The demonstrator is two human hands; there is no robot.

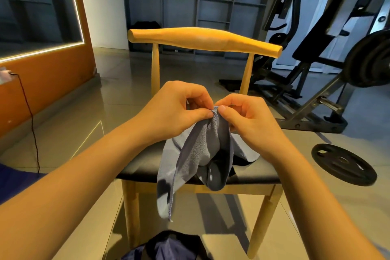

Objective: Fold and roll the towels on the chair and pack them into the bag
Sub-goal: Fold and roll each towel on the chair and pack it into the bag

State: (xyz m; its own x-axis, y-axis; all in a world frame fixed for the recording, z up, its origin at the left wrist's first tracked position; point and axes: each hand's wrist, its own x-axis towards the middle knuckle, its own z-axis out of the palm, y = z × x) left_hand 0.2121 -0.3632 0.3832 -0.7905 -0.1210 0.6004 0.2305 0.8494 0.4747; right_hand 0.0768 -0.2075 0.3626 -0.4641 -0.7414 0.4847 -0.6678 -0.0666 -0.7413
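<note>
Above the chair [147, 167] seat, left hand [179, 110] and right hand [244, 116] both pinch the grey towel [196, 154] at its top edge.

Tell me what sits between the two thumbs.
In the head view, the bunched top edge of the grey towel fills that gap; the left hand and right hand both pinch it, above the chair.
</note>
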